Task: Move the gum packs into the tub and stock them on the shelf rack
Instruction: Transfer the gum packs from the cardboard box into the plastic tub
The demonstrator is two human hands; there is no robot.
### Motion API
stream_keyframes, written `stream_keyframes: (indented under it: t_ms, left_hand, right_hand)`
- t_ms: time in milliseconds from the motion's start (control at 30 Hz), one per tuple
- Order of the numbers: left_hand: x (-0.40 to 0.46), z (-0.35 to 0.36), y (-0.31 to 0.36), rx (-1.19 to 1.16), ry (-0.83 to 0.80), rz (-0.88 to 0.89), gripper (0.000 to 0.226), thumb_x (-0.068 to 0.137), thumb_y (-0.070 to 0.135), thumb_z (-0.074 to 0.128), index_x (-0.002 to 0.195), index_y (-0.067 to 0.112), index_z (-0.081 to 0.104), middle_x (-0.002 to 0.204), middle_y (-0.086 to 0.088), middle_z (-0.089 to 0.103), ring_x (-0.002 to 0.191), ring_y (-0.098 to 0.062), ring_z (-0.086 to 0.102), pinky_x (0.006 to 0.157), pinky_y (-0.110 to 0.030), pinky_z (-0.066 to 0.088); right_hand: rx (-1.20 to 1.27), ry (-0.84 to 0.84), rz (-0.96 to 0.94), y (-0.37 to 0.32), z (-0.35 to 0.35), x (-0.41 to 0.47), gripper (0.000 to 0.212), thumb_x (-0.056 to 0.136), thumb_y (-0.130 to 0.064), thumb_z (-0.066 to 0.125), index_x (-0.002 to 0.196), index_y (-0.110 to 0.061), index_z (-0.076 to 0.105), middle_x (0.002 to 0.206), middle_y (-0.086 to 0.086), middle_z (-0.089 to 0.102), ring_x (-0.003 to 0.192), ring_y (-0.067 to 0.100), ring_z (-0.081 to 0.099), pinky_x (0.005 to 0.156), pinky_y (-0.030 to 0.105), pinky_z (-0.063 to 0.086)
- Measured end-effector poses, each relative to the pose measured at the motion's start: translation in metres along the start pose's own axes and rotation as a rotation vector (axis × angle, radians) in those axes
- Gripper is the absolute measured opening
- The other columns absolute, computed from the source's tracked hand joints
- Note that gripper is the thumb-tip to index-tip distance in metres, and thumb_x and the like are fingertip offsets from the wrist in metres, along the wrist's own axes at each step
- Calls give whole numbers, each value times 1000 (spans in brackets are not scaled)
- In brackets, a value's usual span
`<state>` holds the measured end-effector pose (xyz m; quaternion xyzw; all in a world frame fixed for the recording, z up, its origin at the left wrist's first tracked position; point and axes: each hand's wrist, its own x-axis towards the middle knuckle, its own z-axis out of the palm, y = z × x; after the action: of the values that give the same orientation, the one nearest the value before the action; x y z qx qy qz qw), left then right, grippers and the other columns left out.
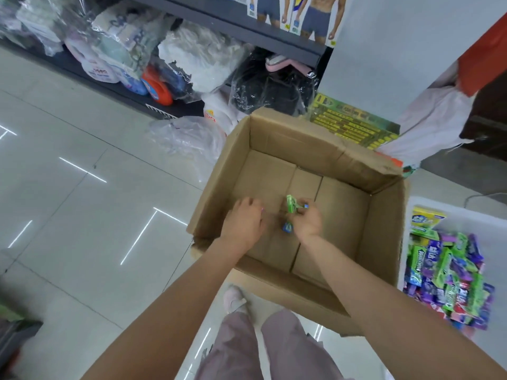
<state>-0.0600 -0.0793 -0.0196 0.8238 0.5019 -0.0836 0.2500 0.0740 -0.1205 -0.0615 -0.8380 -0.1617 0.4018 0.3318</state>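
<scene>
Gum packs, the loose heap of green, purple and red wrapped ones point(450, 281): already lying in the white plastic tub point(466, 215) at right, on the pale tiled floor point(68, 201). Tub stands just beside the large open brown cardboard box point(384, 229), which looks nearly emptied; bare bottom flaps show.

Both arms reach down into the box. Right hand point(308, 222): fingers curled round a small green gum pack point(291, 204), which stands up above the knuckles; a small blue pack point(287, 227) shows just below the same hand, held or only touching, cannot tell. Left hand point(244, 220): fingers bent down toward the box floor close by; whether it holds anything is hidden by the back of the hand and blur.

Judgement: last packs of the transfer; shelf stocking not yet begun.

Risks:
- Several small packs in one hand; the blue one could slip out on the lift and fall back into the box.
- Tub heap is high at the near side; a tossed pack could slide over the rim onto the floor.
</scene>
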Motion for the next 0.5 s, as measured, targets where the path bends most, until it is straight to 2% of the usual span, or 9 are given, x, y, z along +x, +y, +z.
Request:
stream_keyframes:
  t_ms: [100,200,267,367,500]
  left_hand:
    - [20,16,4,-1,-129,-178,35,99,22,41,130,7,41,130,-16,40,121,-31,40,96,-39,37]
    - [35,28,5,-44,-172,-274,42,94,16,50,133,7,37,136,-16,33,125,-32,38,98,-39,37]
    - [39,32,5,-42,-170,-275,45,91,9,52,132,6,34,136,-16,32,125,-34,38,97,-39,38]
    - [43,38,5,-44,-140,-215,40,89,2,51,127,2,37,129,-19,40,118,-36,45,93,-40,39]
    - [47,45,22,-220,-123,-113,33,87,11,59,117,1,50,119,-19,50,108,-36,52,90,-41,43]
  right_hand:
    - [-162,59,-24,11,-18,6,39,82,3,60,118,-11,53,117,16,57,106,30,56,91,32,44]
    - [-229,54,-66,21,-25,12,41,81,8,58,118,-7,53,119,16,55,106,25,53,93,25,37]
    - [-260,8,-64,24,-26,12,40,80,6,61,117,-7,51,119,17,55,104,25,53,90,25,37]
    - [-334,-24,-72,24,-27,12,43,80,-5,69,117,-5,47,117,17,51,107,29,51,87,28,37]
    - [-432,-4,-110,19,-26,13,43,82,-10,68,116,-3,43,118,18,48,106,34,53,85,36,42]
